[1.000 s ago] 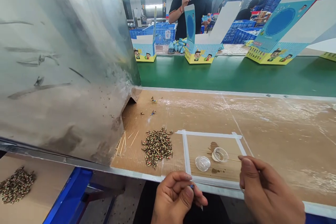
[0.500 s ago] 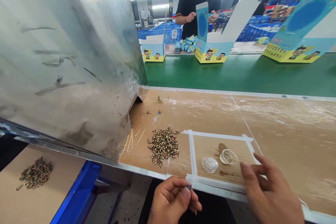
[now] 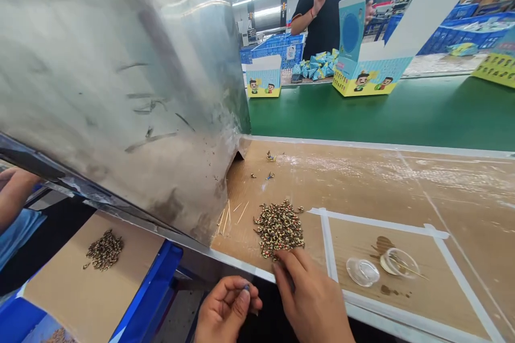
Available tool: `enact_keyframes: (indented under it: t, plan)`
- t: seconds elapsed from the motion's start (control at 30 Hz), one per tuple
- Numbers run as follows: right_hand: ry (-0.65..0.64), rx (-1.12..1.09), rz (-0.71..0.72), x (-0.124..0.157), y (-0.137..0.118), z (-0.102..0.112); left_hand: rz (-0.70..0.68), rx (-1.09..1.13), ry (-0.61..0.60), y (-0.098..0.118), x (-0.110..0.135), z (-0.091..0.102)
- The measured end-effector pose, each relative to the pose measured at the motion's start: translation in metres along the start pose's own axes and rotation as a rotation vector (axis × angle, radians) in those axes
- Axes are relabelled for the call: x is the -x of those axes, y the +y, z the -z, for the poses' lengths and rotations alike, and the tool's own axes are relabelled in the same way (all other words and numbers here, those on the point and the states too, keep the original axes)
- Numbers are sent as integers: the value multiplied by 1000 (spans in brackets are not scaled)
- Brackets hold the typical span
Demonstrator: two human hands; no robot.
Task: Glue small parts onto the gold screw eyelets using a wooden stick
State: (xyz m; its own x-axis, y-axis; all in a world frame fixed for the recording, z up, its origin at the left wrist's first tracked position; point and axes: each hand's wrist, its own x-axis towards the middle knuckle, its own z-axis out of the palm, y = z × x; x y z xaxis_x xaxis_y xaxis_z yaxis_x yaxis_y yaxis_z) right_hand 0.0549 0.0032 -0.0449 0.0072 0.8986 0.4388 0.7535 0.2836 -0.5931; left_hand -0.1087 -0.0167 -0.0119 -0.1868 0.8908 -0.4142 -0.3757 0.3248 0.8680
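My left hand is closed below the table's front edge, pinching a small blue piece between thumb and fingers. My right hand reaches to the near edge of a pile of small speckled beads on the cardboard-covered table; its fingertips touch the pile, and I cannot see whether they grip anything. Right of the pile, a taped white rectangle frames two small clear cups, one with a thin stick lying across it.
A large tilted metal sheet fills the left. Below it lies another bead pile on cardboard, with a person's arm at far left. Beyond the table runs a green conveyor with printed boxes; a person in black stands behind.
My right hand has let go of the stick by the cups and moved left to the bead pile. The stick now rests on the cup. The view has swung left.
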Motion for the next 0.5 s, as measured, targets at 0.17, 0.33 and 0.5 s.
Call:
enact_keyframes:
  t: [0.17, 0.33, 0.5]
  plan:
    - [-17, 46, -2, 1, 5, -1, -108, -19, -6, -3, -6, -18]
    - [-57, -59, -59, 8, 10, 7, -78, 10, -61, -7, -12, -38]
    - [-14, -275, -141, 12, 11, 9, -109, -33, -105, -12, -17, -40]
